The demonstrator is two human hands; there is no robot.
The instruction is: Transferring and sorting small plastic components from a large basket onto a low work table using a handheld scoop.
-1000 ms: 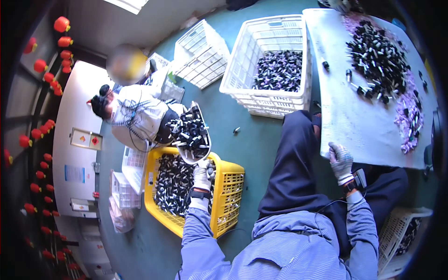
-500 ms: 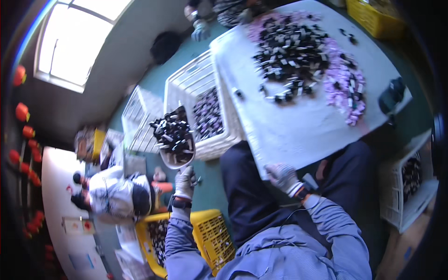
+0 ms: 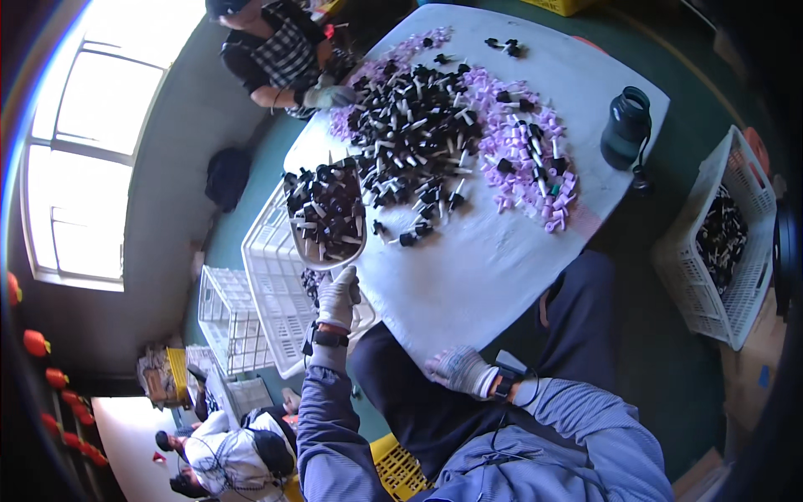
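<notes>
My left hand [image 3: 339, 299] is closed on the handle end of a pale scoop [image 3: 332, 264]. Heaped in the scoop are black caps with white stems [image 3: 326, 209]; it hangs over the table's left edge, above a white crate. My right hand [image 3: 460, 371], in a striped glove, has its fingers curled at the near corner of the white table [image 3: 452, 293]. On the tabletop lies a big pile of the same black-and-white pieces [image 3: 414, 125], with small lilac caps [image 3: 523, 163] spread along its sides.
A white crate [image 3: 276, 293] with more pieces stands left of the table, beside another white crate [image 3: 234, 326]. A dark bottle [image 3: 627, 130] stands at the table's right corner. Across the table, a gloved co-worker's hand [image 3: 330, 96] touches the pile. Another crate [image 3: 711, 251] sits right.
The loaded scoop in my left hand has moved up and over from above the white crates to the table's left edge. My view has swung left. My right hand stays at the table corner.
</notes>
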